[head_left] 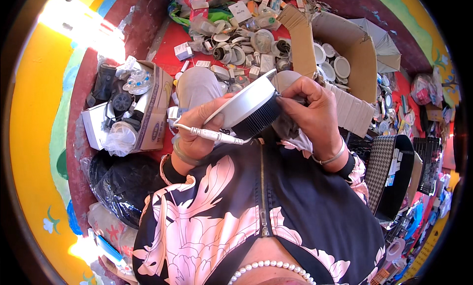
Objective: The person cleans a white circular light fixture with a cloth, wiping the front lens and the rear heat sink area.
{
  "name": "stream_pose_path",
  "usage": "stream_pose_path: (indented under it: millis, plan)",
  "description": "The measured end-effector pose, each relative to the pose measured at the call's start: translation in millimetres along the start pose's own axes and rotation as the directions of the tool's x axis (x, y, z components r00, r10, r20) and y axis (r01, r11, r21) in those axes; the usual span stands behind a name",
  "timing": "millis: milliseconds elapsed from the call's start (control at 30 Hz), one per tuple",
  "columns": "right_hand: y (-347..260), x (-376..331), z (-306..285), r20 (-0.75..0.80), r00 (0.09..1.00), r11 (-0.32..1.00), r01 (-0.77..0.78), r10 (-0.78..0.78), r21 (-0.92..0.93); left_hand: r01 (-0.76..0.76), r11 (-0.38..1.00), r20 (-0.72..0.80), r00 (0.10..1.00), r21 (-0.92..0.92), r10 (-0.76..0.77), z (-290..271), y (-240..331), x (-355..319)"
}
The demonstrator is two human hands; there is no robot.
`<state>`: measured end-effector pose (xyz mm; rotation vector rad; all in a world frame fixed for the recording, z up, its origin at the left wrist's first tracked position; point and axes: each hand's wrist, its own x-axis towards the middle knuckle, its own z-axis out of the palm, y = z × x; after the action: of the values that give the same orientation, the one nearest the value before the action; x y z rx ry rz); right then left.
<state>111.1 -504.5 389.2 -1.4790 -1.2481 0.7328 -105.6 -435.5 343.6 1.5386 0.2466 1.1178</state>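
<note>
A round recessed lamp (246, 105) with a white rim and a black ribbed heat sink is held up in front of my chest. My left hand (197, 130) grips its lower left edge, and a white cable with a plug (209, 134) runs across that hand's fingers. My right hand (313, 110) holds the lamp's right side, fingertips on the black ribbed body. Both wrists wear bangles. My knees show behind the lamp.
A heap of lamp parts and small boxes (241, 36) lies on the red floor ahead. An open cardboard box (345, 44) with white round rims stands at the right. Another carton (148, 108) with black parts and plastic bags sits left. Black baskets (394, 172) are at my right.
</note>
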Motion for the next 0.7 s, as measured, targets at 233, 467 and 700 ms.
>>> stream_pose_path:
  millis: [233, 467, 700]
  plan:
    - [-2, -3, 7, -0.091, 0.99, 0.984, 0.096, -0.111, -0.152, 0.187, 0.981, 0.111, 0.977, -0.052, -0.18, 2, 6, 2]
    - [-8, -2, 0, -0.094, 0.963, 0.95, 0.229, -0.253, -0.212, 0.231, 0.918, 0.15, 0.97, -0.322, -0.192, 7, -2, 2]
    - [-21, 8, -31, -0.123, 0.99, 0.85, 0.002, 0.074, 0.527, 0.119, 0.826, -0.212, 0.937, -0.551, -0.277, -4, -32, -6]
